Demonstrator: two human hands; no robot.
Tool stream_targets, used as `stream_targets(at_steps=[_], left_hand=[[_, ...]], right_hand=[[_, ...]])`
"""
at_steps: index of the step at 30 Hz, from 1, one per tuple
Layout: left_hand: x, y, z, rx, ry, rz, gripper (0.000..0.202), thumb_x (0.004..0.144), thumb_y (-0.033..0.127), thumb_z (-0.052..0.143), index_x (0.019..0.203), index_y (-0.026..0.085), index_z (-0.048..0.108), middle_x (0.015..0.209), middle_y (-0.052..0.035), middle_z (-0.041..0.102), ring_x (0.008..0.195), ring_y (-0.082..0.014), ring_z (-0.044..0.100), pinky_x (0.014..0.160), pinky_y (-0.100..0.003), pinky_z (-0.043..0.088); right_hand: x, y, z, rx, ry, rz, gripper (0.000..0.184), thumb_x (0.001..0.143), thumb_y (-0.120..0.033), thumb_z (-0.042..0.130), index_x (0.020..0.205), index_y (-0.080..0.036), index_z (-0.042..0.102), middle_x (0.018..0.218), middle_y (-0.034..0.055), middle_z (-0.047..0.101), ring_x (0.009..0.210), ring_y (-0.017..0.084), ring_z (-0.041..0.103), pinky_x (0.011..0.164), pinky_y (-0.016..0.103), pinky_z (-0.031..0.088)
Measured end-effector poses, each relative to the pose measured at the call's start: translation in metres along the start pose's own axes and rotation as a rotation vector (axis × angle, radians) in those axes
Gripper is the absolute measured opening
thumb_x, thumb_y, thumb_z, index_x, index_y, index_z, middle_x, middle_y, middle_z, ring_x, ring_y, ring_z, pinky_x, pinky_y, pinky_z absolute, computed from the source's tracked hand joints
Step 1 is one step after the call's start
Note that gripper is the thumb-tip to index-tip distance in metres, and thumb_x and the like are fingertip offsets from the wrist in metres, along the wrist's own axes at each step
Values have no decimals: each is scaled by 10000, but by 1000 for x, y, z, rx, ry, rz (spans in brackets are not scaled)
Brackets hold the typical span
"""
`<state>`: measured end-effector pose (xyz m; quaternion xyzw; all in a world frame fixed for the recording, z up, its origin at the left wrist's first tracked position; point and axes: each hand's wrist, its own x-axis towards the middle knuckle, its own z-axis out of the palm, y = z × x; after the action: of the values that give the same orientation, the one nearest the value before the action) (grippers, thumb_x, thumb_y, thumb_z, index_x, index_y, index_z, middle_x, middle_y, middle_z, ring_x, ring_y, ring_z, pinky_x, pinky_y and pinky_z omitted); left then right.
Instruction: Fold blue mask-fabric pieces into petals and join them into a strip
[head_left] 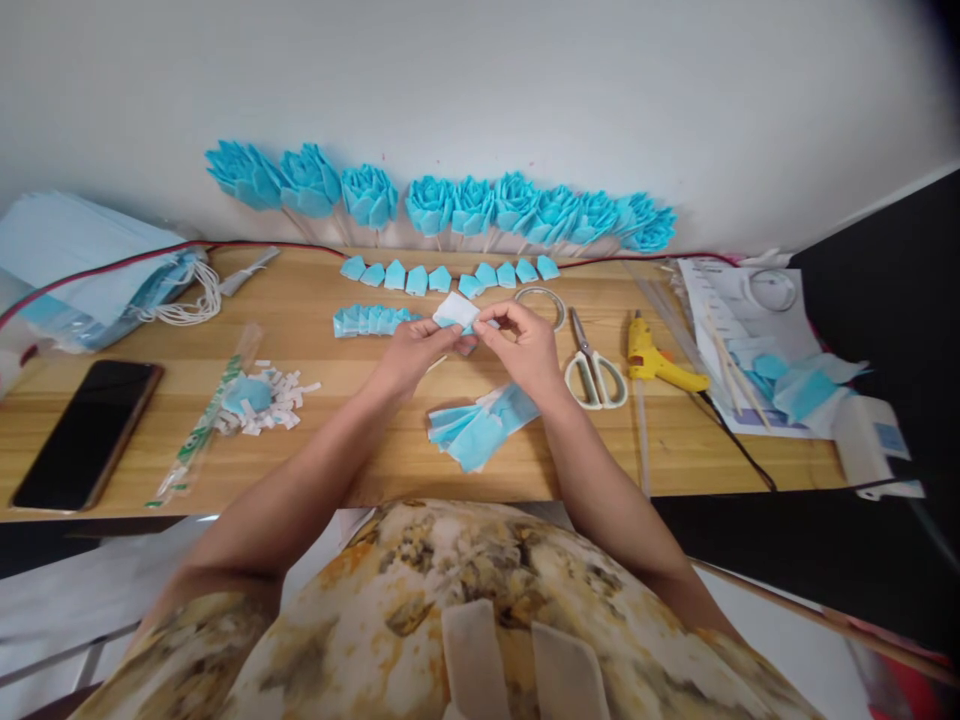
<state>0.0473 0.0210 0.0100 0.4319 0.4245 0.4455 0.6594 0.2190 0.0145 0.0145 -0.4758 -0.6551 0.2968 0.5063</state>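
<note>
My left hand (pixel 416 350) and my right hand (pixel 521 345) meet over the middle of the wooden table (pixel 315 460), both pinching one small pale-blue paper piece (pixel 455 310) between fingers and thumbs. Just below my hands lies a stack of light-blue paper strips (pixel 480 425). Behind them sit a row of folded blue petals (pixel 375 320) and a second row of petals (pixel 442 277) farther back. Several finished blue paper flowers (pixel 450 205) on sticks lean against the wall.
Scissors (pixel 592 370), a yellow glue gun (pixel 660 365) and a tape ring (pixel 541 300) lie to the right. A phone (pixel 90 430), paper scraps (pixel 262 395) and a pack of blue masks (pixel 82 270) lie left. Papers (pixel 750 330) clutter the far right.
</note>
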Motion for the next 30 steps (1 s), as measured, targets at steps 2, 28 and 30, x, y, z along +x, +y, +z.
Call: stream_targets(at_steps=[2,28,30], left_hand=[[0,0,0,27,-7,5,275,716,412,825,760,145,776,776,-84,780,771,-221,715,907,-395,519],[0,7,1,-143,72,119,318,709,438,835,845,166,740,692,3,659,657,-113,587,701,-261,490],[0,7,0,-117,90,128,342,691,469,844,726,158,706,669,-1,645,650,-108,578,693,-253,482]], right_hand=[[0,2,0,16,2,35,115,818,-285,700,916,-227,717,864,-7,728,807,151,652,799,312,530],[-4,-1,16,507,-99,295,437,695,-422,834,1056,-251,657,912,-2,726,880,190,662,844,334,551],[-3,-1,16,505,-85,291,425,687,-427,841,1027,-247,660,903,-4,720,855,181,653,825,323,547]])
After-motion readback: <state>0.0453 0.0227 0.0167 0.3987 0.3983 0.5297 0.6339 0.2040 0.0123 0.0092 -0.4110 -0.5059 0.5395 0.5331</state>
